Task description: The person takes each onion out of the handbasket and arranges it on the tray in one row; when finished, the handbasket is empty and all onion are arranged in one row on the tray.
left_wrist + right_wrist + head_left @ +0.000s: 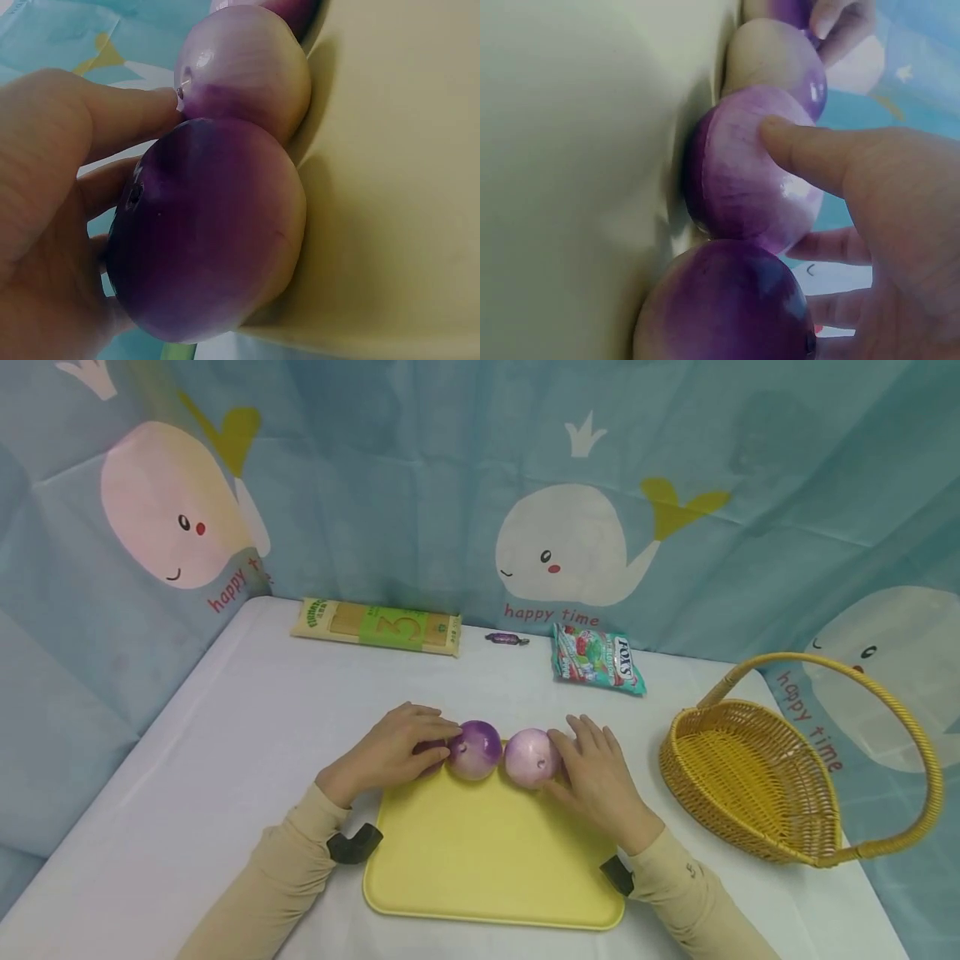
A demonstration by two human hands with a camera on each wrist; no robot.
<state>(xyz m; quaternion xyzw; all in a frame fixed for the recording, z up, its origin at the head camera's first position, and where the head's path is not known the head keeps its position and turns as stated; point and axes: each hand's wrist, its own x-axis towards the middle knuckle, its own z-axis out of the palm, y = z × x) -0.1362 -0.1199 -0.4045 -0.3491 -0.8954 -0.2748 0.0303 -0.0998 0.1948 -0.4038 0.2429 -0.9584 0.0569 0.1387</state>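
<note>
Several round purple onions stand in a touching row along the far edge of a yellow tray (495, 860). My left hand (401, 747) curls round the leftmost dark purple onion (214, 232), its thumb tip touching the neighbouring onion (476, 750). My right hand (596, 772) holds the paler onion (532, 758) between thumb and forefinger. The right wrist view shows that thumb lying on the pale onion, with other fingers behind the row. Beside it sits another dark onion (724, 307), mostly hidden by the right hand in the head view.
A wicker basket (750, 835) with a tall handle stands at the right. Along the back lie a noodle packet (375, 627), a small purple wrapped candy (507, 638) and a teal candy bag (596, 658). A blue printed curtain (390, 485) hangs behind the white table (247, 710).
</note>
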